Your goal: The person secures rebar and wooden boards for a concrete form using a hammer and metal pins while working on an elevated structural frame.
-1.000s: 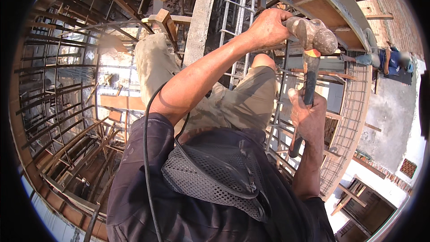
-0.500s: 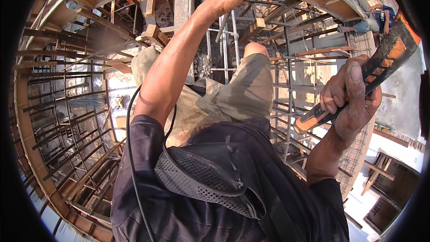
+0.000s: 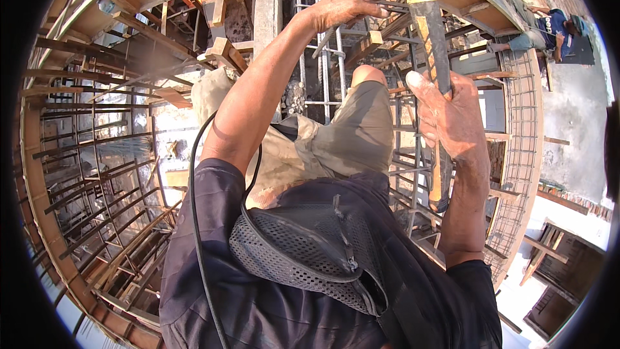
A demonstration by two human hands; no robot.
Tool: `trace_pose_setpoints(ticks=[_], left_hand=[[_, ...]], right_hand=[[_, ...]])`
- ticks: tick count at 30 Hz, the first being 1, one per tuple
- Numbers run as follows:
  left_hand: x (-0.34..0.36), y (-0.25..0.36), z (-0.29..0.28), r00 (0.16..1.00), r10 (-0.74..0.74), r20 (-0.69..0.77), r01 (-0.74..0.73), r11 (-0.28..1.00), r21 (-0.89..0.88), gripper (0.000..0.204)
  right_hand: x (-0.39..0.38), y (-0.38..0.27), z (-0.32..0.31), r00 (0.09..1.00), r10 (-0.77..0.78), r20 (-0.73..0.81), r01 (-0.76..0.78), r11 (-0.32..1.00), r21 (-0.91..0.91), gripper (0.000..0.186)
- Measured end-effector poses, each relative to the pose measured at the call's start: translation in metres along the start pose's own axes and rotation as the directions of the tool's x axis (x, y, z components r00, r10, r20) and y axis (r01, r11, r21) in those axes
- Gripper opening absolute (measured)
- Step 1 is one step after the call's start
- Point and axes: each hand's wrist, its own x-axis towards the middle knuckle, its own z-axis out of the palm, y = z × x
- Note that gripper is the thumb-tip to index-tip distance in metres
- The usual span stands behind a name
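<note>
My left hand [image 3: 341, 9] is closed around a short steel rod [image 3: 324, 42], whose lower part slants down beside long rebars [image 3: 318, 81]. In my right hand [image 3: 452, 111] is a hammer [image 3: 434, 42] with a black and orange handle and a worn steel head. The hammer head is at the rod's top end, just above my left thumb; whether they touch I cannot make out. The rod's far tip is hard to tell among the bars.
A timber beam [image 3: 267, 19] runs along the rebars' left side. Wooden formwork [image 3: 35, 174] and crossing bars spread on the left. Rebar mesh [image 3: 520, 148] lies on the right. Another person [image 3: 557, 32] sits at the far right. A black mesh pouch [image 3: 294, 245] hangs at my chest.
The hammer has swung from the far right up and inward, its head now at the rod's top. My right hand moved left; my left hand shifted slightly downward and stays on the rod.
</note>
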Motion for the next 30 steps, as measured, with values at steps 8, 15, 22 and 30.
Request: trace_pose_setpoints(ticks=[8, 15, 22, 30], left_hand=[[-0.004, 0.014, 0.025, 0.858, -0.104, -0.503, 0.163, 0.984, 0.076, 0.052], [-0.010, 0.015, 0.010, 0.961, -0.037, -0.276, 0.058, 0.996, 0.069, 0.040], [-0.003, -0.004, -0.002, 0.963, -0.020, -0.269, 0.070, 0.982, 0.176, 0.039], [-0.008, -0.002, -0.006, 0.970, -0.009, -0.243, 0.064, 0.973, 0.221, 0.049]], right_hand=[[-0.038, -0.048, -0.004, 0.835, -0.476, -0.276, 0.511, 0.857, 0.067, 0.017], [0.023, -0.003, 0.012, 0.980, -0.199, -0.028, 0.199, 0.980, -0.006, 0.027], [-0.010, -0.049, 0.008, 0.980, -0.198, -0.038, 0.199, 0.979, 0.037, 0.016], [0.009, -0.048, -0.017, 0.673, -0.735, -0.082, 0.728, 0.640, 0.246, 0.025]])
